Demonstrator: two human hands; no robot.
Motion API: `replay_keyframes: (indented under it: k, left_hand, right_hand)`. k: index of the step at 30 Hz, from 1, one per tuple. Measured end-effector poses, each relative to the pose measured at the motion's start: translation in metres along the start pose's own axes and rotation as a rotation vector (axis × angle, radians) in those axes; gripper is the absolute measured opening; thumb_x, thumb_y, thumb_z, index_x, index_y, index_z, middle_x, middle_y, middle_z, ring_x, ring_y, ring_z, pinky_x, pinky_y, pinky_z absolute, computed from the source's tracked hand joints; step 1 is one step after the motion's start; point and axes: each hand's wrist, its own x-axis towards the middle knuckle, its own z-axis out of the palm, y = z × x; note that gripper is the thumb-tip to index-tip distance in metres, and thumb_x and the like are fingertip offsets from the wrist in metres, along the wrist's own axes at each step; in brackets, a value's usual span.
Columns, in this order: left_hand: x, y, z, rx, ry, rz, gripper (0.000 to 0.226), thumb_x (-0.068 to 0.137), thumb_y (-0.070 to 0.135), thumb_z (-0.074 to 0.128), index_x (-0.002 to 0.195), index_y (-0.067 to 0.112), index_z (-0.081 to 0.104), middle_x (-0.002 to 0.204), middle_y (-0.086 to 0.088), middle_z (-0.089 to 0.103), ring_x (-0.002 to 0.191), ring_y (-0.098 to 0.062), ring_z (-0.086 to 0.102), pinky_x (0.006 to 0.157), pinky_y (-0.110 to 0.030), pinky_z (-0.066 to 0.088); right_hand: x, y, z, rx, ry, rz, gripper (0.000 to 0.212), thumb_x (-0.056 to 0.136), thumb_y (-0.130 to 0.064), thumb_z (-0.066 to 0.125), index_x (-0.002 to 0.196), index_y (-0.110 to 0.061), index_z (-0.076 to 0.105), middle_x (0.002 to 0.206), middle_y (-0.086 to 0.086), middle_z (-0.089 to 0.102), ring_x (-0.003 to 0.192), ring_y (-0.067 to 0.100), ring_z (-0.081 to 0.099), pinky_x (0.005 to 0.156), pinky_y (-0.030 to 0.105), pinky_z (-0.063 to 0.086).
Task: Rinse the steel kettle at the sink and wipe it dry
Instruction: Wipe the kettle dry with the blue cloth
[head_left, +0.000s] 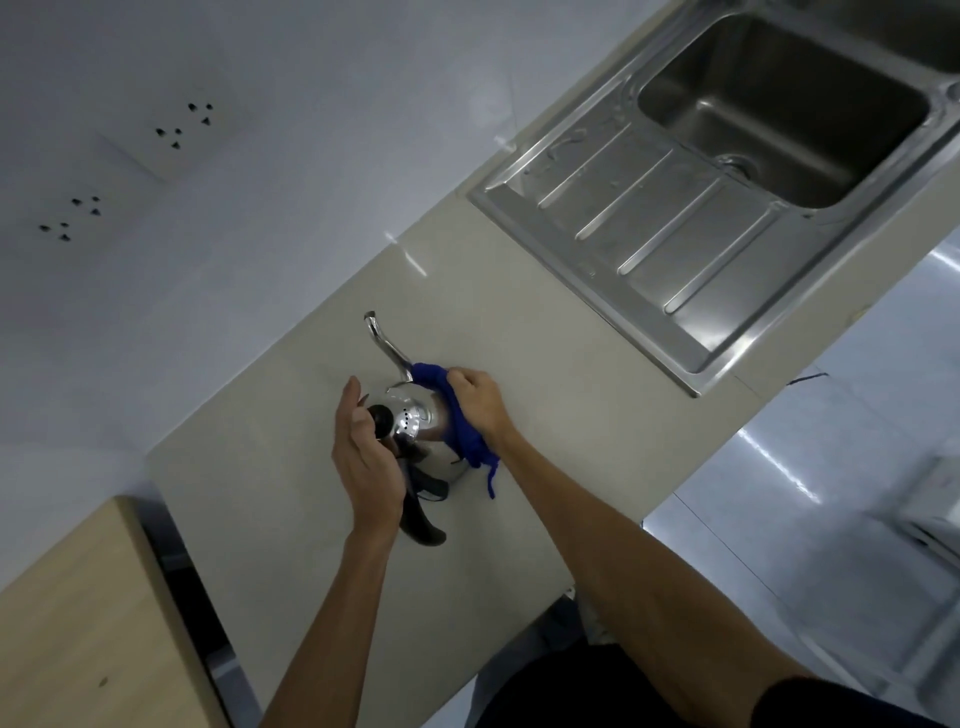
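Note:
The steel kettle (415, 423) stands upright on the beige counter (524, 364), its thin spout pointing away from me and its black handle toward me. My right hand (480, 397) grips a bunched blue cloth (460, 415) and presses it against the kettle's right side. My left hand (363, 452) is beside the kettle's left side with fingers nearly straight, next to the black lid knob; whether it touches the kettle is hidden by the hand itself.
A steel sink (789, 98) with a ribbed drainboard (654, 228) lies to the far right. A white wall with two socket plates (176, 130) runs along the left. A wooden surface (78, 623) is at the lower left. The counter edge drops to a shiny floor on the right.

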Motion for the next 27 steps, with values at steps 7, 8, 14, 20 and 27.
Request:
replay_keyframes:
  k: [7,8,14,20,27]
  left_hand:
    - [0.002,-0.003,-0.001,0.013,-0.021,0.009,0.071,0.093,0.053,0.026,0.154,0.017,0.035,0.161,0.002,0.036,0.146,-0.013,0.037,0.121,-0.042,0.032]
    - [0.002,-0.004,-0.001,0.013,-0.021,0.006,0.071,0.093,0.053,0.027,0.154,0.018,0.034,0.161,0.002,0.035,0.147,-0.013,0.036,0.121,-0.043,0.032]
    - [0.001,-0.004,-0.002,0.037,-0.059,0.015,0.072,0.095,0.054,0.023,0.157,0.019,0.023,0.165,0.004,0.025,0.151,-0.007,0.025,0.126,-0.039,0.022]
    - [0.000,-0.003,-0.002,0.056,-0.048,0.019,0.072,0.095,0.053,0.022,0.157,0.016,0.023,0.165,0.002,0.025,0.151,-0.007,0.024,0.126,-0.036,0.021]
    - [0.000,0.000,-0.001,0.119,-0.059,0.063,0.066,0.100,0.044,0.019,0.157,0.012,0.024,0.166,0.000,0.023,0.150,-0.003,0.022,0.121,-0.016,0.019]
  right_hand:
    - [-0.042,-0.004,0.013,0.143,0.099,-0.240,0.030,0.096,-0.019,0.049,0.115,-0.014,0.072,0.117,-0.003,0.067,0.112,0.012,0.060,0.102,0.027,0.044]
    - [-0.048,-0.008,0.016,0.115,0.110,-0.302,0.031,0.096,-0.019,0.049,0.116,-0.014,0.072,0.118,-0.003,0.067,0.115,0.012,0.058,0.104,0.027,0.042]
    - [-0.023,-0.053,0.024,-0.180,-0.074,-0.327,0.043,0.088,-0.033,0.043,0.098,-0.010,0.078,0.110,0.007,0.067,0.096,0.014,0.061,0.094,0.033,0.048]
    - [-0.027,-0.040,0.025,-0.185,-0.042,-0.400,0.047,0.092,-0.039,0.039,0.110,-0.016,0.076,0.113,-0.001,0.065,0.107,0.019,0.056,0.098,0.041,0.046]
    - [-0.076,0.014,0.034,0.013,0.166,-0.232,0.051,0.105,-0.043,0.027,0.150,-0.021,0.038,0.152,-0.004,0.040,0.140,0.009,0.031,0.117,0.025,0.021]
